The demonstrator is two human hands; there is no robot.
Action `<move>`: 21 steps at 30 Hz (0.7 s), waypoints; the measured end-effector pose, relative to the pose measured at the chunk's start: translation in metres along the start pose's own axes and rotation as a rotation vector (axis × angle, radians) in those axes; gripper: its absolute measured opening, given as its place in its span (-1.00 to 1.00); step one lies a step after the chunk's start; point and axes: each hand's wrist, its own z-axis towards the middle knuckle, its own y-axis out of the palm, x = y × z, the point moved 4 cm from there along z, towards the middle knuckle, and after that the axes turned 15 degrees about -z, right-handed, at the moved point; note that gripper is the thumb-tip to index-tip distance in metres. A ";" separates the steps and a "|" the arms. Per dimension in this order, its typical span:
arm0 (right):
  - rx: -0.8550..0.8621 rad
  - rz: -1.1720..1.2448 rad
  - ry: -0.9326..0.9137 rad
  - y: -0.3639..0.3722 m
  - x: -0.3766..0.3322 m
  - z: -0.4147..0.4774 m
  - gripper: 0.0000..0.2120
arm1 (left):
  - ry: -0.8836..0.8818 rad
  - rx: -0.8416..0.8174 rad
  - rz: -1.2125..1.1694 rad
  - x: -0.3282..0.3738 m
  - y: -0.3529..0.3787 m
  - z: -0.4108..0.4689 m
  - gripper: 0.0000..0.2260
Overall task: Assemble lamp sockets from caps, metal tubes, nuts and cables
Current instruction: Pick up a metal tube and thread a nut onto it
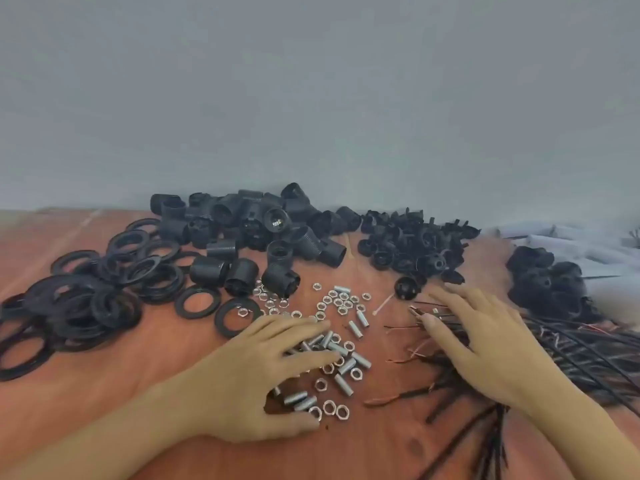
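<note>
The left hand (256,375), fingers (304,356) extended and gripping nothing, is resting on short silver threaded metal tubes (360,359) and silver hex nuts (341,301) on the reddish wooden desk (104,393). The right hand (485,344), its fingers spread flat, is pressing on the black cables (571,351).

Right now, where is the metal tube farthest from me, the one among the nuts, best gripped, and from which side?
Pinch the metal tube at its middle, across its near and far long sides, coming down from above. It lies flat on the table with its axis left to right, and nuts crowd it, so a sideways approach looks blocked.
</note>
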 end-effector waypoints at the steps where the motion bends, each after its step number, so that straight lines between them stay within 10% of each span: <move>1: -0.005 0.023 -0.007 -0.002 0.006 -0.005 -0.28 | 0.022 0.017 0.042 0.000 -0.001 0.001 -0.45; 21: 0.316 0.216 -0.070 0.026 0.002 0.032 -0.49 | -0.087 0.169 0.126 -0.016 -0.008 0.013 -0.53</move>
